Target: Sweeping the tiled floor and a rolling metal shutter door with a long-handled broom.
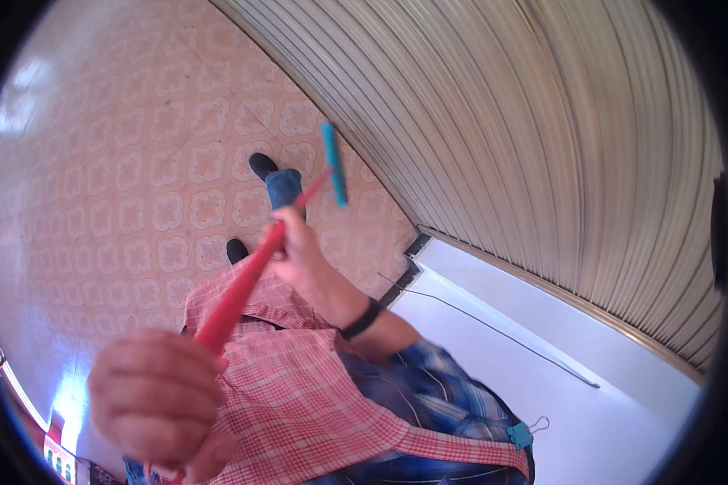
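My left hand point(158, 400) is closed around the upper part of a long red pole point(236, 297), close to the camera at the lower left. Farther down the same pole, my right hand point(292, 236) grips it; a black band circles that wrist. The pole slants up and to the right in the picture to a narrow teal head point(334, 163). That head is over the tiled floor beside a ribbed shutter; whether it touches the floor, and whether it is a broom or another floor tool, I cannot tell.
The ribbed shutter point(522, 151) rises along the right of the patterned tile floor point(158, 170). It meets a white wall point(461, 339), with a thin dark cable or rod point(497, 330) in front. My dark shoes point(262, 165) stand left of the teal head.
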Available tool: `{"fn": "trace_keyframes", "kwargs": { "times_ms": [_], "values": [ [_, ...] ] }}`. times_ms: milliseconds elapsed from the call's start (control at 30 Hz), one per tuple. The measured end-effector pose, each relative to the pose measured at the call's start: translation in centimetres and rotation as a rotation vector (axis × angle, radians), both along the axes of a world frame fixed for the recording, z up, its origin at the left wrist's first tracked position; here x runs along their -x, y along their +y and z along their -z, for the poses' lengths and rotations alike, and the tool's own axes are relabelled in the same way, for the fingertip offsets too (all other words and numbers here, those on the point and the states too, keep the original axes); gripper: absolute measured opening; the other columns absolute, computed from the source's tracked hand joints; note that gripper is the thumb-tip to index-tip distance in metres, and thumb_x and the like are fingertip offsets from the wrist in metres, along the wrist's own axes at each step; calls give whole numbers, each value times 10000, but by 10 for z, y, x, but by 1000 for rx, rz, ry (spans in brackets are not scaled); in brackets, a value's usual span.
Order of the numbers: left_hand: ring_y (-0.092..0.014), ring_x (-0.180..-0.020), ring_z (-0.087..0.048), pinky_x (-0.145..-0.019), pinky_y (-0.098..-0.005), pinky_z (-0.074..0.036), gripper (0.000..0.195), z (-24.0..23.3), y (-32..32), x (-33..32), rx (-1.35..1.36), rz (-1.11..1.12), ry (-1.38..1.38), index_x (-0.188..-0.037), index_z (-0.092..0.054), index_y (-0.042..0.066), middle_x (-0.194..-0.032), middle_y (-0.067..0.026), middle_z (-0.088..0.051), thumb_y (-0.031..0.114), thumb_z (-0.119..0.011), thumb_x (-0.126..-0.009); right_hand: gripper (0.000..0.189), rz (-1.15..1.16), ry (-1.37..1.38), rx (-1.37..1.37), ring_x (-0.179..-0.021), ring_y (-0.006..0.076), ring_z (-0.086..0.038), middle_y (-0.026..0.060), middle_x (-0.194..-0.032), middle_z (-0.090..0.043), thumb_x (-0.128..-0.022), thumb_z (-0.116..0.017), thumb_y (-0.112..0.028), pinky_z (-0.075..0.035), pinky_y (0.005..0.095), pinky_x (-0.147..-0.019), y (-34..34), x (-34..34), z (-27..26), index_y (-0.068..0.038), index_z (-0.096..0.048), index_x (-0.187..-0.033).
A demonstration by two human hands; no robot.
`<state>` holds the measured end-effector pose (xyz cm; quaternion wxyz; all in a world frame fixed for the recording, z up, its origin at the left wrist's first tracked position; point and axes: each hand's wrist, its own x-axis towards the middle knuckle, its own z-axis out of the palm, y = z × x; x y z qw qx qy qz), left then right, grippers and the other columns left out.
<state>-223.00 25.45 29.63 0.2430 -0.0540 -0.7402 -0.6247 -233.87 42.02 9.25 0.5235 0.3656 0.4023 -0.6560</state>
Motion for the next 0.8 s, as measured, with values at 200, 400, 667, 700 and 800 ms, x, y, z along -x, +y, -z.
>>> {"fn": "trace_keyframes", "kwargs": {
  "times_ms": [200,400,667,700,800],
  "values": [
    [-173,-501,-561,-584,-345,-516,133,28,20,-19,-344,-55,10,-543,-491,57,-521,-62,-529,-25,-593,-566,207,60,152,-75,-330,130,-305,57,-519,-447,-777,-455,-240,-241,260,-343,25,14,7,-84,-459,-640],
    [-190,-535,-539,-579,-367,-500,149,74,44,-36,128,-170,20,-552,-422,87,-541,-42,-490,20,-550,-591,189,-63,163,135,-336,142,-322,39,-481,-418,-742,-510,-168,-260,264,-340,-72,19,91,-97,-416,-593],
    [-171,-494,-511,-475,-306,-497,213,54,35,-75,324,-43,157,-640,-448,52,-555,-38,-468,122,-644,-594,164,-287,204,188,-334,131,-334,34,-510,-424,-729,-513,-219,-229,267,-298,-99,-50,67,-92,-440,-655],
    [-190,-489,-529,-447,-317,-494,213,52,24,-66,268,64,265,-619,-457,20,-528,-61,-502,85,-655,-574,160,-212,155,178,-337,129,-332,36,-517,-424,-727,-514,-218,-229,263,-301,-85,-57,68,-93,-441,-659],
    [-150,-501,-518,-520,-294,-509,153,68,20,-48,68,195,140,-619,-458,85,-567,-15,-474,93,-611,-613,178,86,38,118,-403,121,-380,30,-537,-443,-751,-526,-223,-257,243,-330,-22,-63,70,-99,-430,-667]
  ]
}}
